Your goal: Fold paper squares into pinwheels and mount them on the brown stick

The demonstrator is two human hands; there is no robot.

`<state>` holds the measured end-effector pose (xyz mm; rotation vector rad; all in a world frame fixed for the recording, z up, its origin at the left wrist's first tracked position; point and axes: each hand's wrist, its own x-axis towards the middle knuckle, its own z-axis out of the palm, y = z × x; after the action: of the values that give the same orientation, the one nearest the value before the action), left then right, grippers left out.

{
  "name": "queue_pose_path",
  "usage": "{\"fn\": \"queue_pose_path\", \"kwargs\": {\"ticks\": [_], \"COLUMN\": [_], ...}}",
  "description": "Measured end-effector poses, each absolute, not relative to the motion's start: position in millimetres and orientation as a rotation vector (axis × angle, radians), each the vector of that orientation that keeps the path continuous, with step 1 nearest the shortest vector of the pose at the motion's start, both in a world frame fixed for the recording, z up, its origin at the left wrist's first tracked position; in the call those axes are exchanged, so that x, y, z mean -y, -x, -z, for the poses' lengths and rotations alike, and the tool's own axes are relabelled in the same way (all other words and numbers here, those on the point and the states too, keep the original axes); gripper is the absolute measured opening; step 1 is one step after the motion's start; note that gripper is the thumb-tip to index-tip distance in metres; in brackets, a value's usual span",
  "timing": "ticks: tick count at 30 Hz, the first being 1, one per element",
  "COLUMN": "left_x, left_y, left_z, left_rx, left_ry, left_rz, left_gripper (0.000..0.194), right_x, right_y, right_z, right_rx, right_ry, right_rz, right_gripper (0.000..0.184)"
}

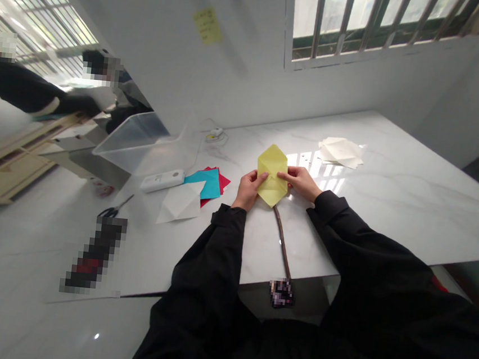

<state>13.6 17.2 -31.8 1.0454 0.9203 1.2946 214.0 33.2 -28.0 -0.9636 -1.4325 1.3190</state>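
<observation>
A folded yellow paper (272,171), roughly six-sided, lies on the white marble table (390,199) in front of me. My left hand (247,189) pinches its left edge with thumb and fingers. My right hand (302,181) pinches the right edge, fingers closed on the paper. Both arms wear black sleeves. A thin dark cord (283,243) runs from under the yellow paper toward the table's near edge.
Left of my hands lie a white folded sheet (181,202), teal paper (207,182) and red paper (223,181), a white remote-like device (163,180), scissors (113,210) and a clear plastic bin (141,139). White papers (340,151) sit far right. Other people stand at far left.
</observation>
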Motion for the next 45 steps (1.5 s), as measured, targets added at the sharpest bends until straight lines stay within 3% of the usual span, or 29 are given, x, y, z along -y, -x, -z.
{"fn": "queue_pose_path", "kwargs": {"ticks": [45], "left_x": [-13.0], "left_y": [-16.1], "left_z": [26.4], "left_rx": [-0.973], "left_ry": [-1.078], "left_rz": [-1.267], "left_gripper": [0.065], "right_x": [-30.2], "right_y": [-213.8], "right_z": [22.9], "right_rx": [1.441], "right_ry": [0.993], "right_rz": [-1.301], "right_gripper": [0.047]}}
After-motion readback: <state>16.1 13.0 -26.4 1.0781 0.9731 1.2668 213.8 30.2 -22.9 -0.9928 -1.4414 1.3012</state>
